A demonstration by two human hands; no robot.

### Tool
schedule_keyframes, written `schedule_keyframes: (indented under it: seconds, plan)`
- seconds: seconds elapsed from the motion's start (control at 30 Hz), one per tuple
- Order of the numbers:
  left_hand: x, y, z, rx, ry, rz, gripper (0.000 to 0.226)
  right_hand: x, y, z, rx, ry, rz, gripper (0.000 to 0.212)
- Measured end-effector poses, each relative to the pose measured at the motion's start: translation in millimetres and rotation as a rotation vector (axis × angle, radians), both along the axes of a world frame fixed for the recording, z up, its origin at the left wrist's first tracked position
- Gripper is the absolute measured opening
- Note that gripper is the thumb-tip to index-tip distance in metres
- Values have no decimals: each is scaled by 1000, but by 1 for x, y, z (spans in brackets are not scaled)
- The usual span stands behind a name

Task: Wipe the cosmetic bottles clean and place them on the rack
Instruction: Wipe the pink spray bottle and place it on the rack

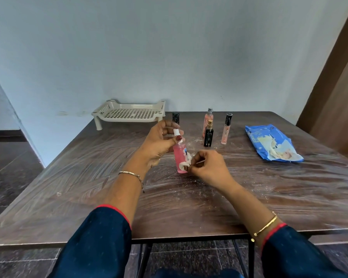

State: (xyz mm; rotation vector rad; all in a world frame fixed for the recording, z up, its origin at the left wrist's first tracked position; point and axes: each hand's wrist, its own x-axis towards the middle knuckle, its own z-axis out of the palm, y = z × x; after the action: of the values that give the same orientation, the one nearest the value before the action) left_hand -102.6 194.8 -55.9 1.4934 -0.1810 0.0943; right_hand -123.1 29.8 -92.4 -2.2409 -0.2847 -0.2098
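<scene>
Pink bottle [180, 159]: small, light, likely slick plastic. Left grip [161, 141] curled round its neck; right grip [207, 167] pinches wipe [184, 165] against lower body. Best held mid-body.

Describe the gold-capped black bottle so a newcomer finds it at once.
On the brown table, look toward the far edge, between the beige rack and the blue wipes packet. Three bottles cluster there. The black bottle is the front, shortest one: dark body, gold cap, while the spray bottle behind and the slim tube beside it are pinkish.
</scene>
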Motion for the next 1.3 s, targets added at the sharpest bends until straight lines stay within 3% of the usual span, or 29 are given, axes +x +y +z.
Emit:
schedule_keyframes:
  seconds: [0.17,0.33,0.47,0.53,0.6,0.67,0.77,0.97,1.07,1.2,1.3]
  plan:
    - [-6,-2,4,-112,14,-6,41,-4,-2,11,261,-8,-1,23]
    - [-9,-7,14,-154,-21,7,38,-20,12,17,412,-216,-32,27]
    - [-13,-12,13,-228,-20,52,35,-27,9,6,-70,-792,17,30]
    - [-14,-12,10,-241,-16,88,40,-27,4,-3,-342,-940,103,29]
    - [-15,-12,7,-244,-23,95,40,-28,-2,-9,-480,-1010,143,27]
    - [-18,-12,6,-257,-27,79,35,-28,-4,-7,-443,-1009,137,27]
    - [-22,-15,6,-287,-24,31,32,-31,0,5,-171,-837,29,30]
    - [-31,-18,6,-278,-55,-37,37,-28,7,26,518,-184,-18,31]
    - [-34,-21,4,-288,-62,-25,35,-33,7,27,356,-276,-88,29]
    - [-35,-29,4,-319,-58,31,26,-40,9,15,-144,-780,-164,22]
    - [-34,-31,4,-341,-62,56,29,-38,8,14,-196,-806,-189,23]
